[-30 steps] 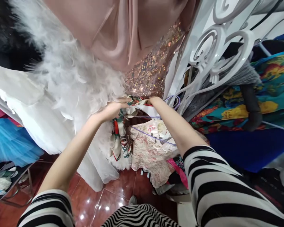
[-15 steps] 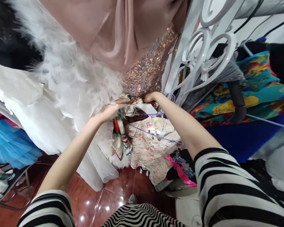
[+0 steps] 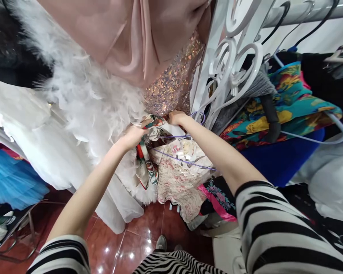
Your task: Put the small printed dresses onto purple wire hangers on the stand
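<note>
Both my hands are at a multicoloured patterned garment [image 3: 149,167] with red, green and white in it, below the hem of a dusty pink satin dress. My left hand [image 3: 137,132] is closed on its upper edge at the left, with white feathers just beside it. On the right, my right hand [image 3: 177,117] curls over the same garment; its fingertips are partly hidden. Beneath my hands hangs a cream-and-pink ruffled garment [image 3: 175,177] on a thin purple hanger [image 3: 185,161]. Sequinned fabric [image 3: 171,85] hangs right above.
White feathered fabric [image 3: 85,95] and white gowns [image 3: 51,140] hang at left, a blue tulle skirt [image 3: 14,179] beyond. A white scrolled metal frame [image 3: 228,72] stands at right, near a floral teal garment [image 3: 286,102] on a rack. The floor has red glossy tiles [image 3: 137,243].
My head view has shifted a little to the right, so the rack shows more. My left fingers have bent in on the patterned garment. My right hand stays on it.
</note>
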Tool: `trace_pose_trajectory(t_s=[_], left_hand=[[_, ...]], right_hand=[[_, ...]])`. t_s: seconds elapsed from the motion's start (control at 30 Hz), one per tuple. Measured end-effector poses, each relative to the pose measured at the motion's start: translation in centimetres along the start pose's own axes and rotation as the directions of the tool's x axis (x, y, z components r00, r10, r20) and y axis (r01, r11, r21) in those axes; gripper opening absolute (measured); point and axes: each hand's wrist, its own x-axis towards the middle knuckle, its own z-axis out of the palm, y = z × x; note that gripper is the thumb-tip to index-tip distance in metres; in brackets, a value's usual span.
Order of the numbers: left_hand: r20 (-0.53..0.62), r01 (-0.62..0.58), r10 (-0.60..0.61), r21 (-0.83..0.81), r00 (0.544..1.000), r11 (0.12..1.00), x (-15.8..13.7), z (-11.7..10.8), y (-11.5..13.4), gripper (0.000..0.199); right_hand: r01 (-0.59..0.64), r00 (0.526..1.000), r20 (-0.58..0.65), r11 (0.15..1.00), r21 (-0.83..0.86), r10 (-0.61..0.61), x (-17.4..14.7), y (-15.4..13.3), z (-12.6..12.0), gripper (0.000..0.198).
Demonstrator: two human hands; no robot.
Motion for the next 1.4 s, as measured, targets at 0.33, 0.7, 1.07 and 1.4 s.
trace_pose_trajectory(t_s=[0.33, 0.7, 1.07, 1.4], left_hand=[[-0.108, 0.043, -0.027, 0.152, 0.994, 0.987, -3.6, 2.5, 1.2, 0.042], [-0.121, 0.019, -0.009, 0.085, 0.993, 0.996, -1.2, 6.7, 7.8, 0.054], [0.106, 0.205, -0.221, 0.146, 0.969, 0.968, -1.2, 6.8, 7.7, 0.050], [0.048, -0.205, 0.201, 0.090, 0.978, 0.975, 3.5, 4.7, 13.7, 0.046]], right_hand=[[-0.140, 0.878, -0.440, 0.981, 0.137, 0.187, -19.4, 7.6, 6.0, 0.031], [-0.267, 0.932, -0.183, 0.933, 0.244, 0.314, -22.1, 9.9, 11.8, 0.033], [-0.267, 0.932, -0.168, 0.921, 0.285, 0.322, -22.8, 15.4, 11.5, 0.031], [-0.189, 0.980, 0.118, 0.558, 0.808, 0.161, -25.6, 15.5, 9.2, 0.067]])
